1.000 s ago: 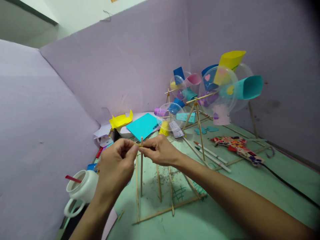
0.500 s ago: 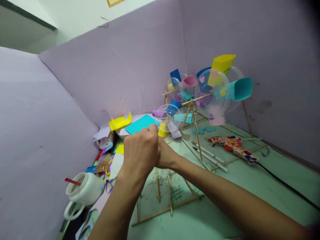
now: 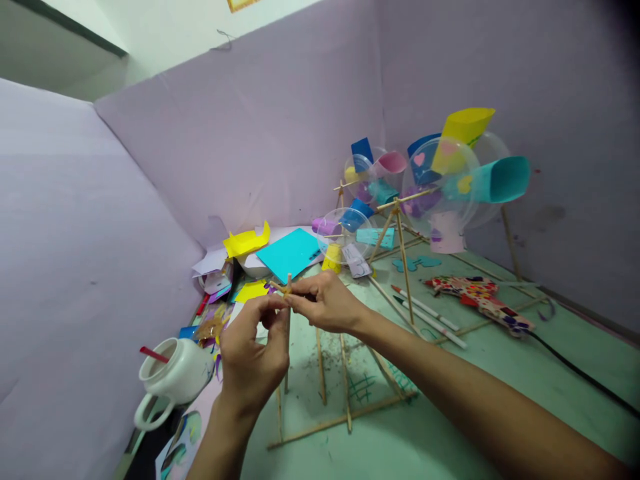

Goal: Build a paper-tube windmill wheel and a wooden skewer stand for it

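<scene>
My left hand [image 3: 257, 343] pinches the top of a thin wooden stick frame, just under a joint [image 3: 287, 289] where sticks cross, bound with something yellowish-brown. From the right, my right hand [image 3: 327, 301] grips the same joint between thumb and fingers. Short stick ends poke out above the fingertips. Below the hands, a base of wooden sticks [image 3: 345, 419] lies on the pale green table [image 3: 450, 427]. How the base connects to the held sticks is partly hidden by my left hand.
Wheels of clear discs with coloured paper cups [image 3: 440, 180] stand on stick frames at the right. Near them lie a patterned glue gun [image 3: 480, 300] with a black cord and pencils [image 3: 430, 320]. A white mug [image 3: 175, 373], blue-green paper [image 3: 291, 253] and scraps are at the left.
My hands, clasped together before, have separated into fingertip pinches, and the stick joint now shows. My left hand is lower and further left. The view has shifted slightly.
</scene>
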### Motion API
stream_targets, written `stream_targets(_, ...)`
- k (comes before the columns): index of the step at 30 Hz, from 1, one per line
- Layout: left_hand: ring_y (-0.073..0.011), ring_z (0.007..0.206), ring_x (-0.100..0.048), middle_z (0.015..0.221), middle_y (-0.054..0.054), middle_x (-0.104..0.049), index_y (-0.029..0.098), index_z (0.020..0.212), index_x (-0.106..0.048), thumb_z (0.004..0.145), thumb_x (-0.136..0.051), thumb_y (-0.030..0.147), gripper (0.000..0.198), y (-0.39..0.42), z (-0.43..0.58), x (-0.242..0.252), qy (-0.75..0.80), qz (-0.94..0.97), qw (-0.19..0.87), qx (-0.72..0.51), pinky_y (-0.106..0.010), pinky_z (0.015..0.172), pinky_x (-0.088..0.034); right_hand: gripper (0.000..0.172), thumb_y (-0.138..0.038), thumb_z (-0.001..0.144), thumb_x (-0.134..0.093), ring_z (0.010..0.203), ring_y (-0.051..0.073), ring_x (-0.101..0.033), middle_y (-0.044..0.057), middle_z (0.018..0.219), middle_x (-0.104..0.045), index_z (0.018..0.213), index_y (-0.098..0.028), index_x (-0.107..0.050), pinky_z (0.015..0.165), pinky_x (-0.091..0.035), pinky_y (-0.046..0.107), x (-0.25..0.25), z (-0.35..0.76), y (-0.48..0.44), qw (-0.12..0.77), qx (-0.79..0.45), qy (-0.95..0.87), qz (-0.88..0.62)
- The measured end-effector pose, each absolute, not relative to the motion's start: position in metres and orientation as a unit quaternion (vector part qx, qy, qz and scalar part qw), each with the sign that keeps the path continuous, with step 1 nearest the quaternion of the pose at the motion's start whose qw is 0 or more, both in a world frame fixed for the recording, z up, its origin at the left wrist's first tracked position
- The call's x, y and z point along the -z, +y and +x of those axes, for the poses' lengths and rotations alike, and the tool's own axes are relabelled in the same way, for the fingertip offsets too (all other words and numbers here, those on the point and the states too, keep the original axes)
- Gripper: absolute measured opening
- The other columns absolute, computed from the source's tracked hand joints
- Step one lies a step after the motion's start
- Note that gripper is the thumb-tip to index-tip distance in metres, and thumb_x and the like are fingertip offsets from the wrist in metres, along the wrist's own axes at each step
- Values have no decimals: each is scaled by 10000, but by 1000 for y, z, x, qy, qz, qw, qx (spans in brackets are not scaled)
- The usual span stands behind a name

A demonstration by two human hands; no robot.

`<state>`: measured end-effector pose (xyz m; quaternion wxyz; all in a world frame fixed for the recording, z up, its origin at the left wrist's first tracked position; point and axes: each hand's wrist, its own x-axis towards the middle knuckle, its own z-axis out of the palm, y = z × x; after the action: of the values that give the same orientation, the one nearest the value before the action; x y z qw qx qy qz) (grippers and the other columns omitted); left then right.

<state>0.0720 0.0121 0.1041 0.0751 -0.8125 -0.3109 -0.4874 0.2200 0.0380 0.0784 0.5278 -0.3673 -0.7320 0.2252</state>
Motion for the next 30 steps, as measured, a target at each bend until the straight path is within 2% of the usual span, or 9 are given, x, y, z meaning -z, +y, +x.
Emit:
stream_targets(5,-136,825,-631,854,-56,-669,169,856,-534,721,-531,-49,257,19,65,-94,-195,-853,183,449,-254,763,-486,295,-244,798,-524,502,56,-315,-55,495,-324,524,-134,-510,467,-210,194,-77,220,39,534,-221,-732,-360)
stream_targets(9,-197,920,-626,946,-144,-676,151,882,-540,706,-471,-74,294,19,61,-85,-172,-858,259,410,-317,767,-494,302,-209,774,-526,495,55,-305,-59,487,-312,491,-142,-443,469,-217,193,-78,220,38,534,-214,-734,-359)
stream_targets(14,-189,866,-620,900,-118,-675,169,878,-531,708,-457,-71,303,18,65,-92,-174,-855,252,418,-323,732,-498,303,-214,769,-533,484,53,-302,-62,476,-306,486,-137,-459,458,-221,185,-79,220,37,537,-214,-733,-359)
stream_targets(18,-177,774,-580,819,-96,-650,163,808,-538,678,-430,-71,289,23,78,-120,-140,-885,244,371,-306,676,-486,216,-196,757,-507,509,68,-392,-49,493,-415,570,-125,-588,484,-276,178,-77,220,38,541,-223,-735,-342)
stream_targets(20,-167,702,-544,732,-69,-615,171,715,-520,644,-402,-61,269,26,86,-136,-133,-906,225,333,-290,610,-454,183,-148,706,-503,497,71,-411,-46,477,-445,541,-126,-579,485,-288,181,-76,220,39,553,-219,-728,-340)
stream_targets(23,-129,560,-444,569,-3,-504,186,577,-455,578,-408,-8,200,32,98,-155,-226,-916,107,313,-259,501,-354,212,-136,676,-505,459,61,-362,-51,441,-412,463,-137,-506,459,-261,189,-75,220,39,564,-212,-718,-349)
stream_targets(25,-105,503,-399,507,28,-442,192,519,-390,527,-413,24,170,36,105,-166,-335,-885,-63,317,-235,457,-299,232,-166,709,-513,450,58,-335,-54,438,-393,478,-140,-514,451,-251,192,-76,219,37,558,-217,-720,-351)
stream_targets(28,-78,458,-393,466,59,-409,193,523,-349,495,-446,56,170,41,113,-180,-428,-783,-329,308,-204,437,-284,267,-200,756,-516,440,53,-309,-58,442,-375,496,-141,-519,450,-246,194,-78,220,31,544,-221,-728,-353)
stream_targets(30,-62,427,-374,450,79,-394,192,560,-366,500,-502,78,187,44,117,-188,-449,-736,-404,305,-190,425,-270,288,-199,767,-514,437,50,-290,-64,441,-345,485,-146,-493,449,-237,196,-79,220,29,542,-214,-730,-358)
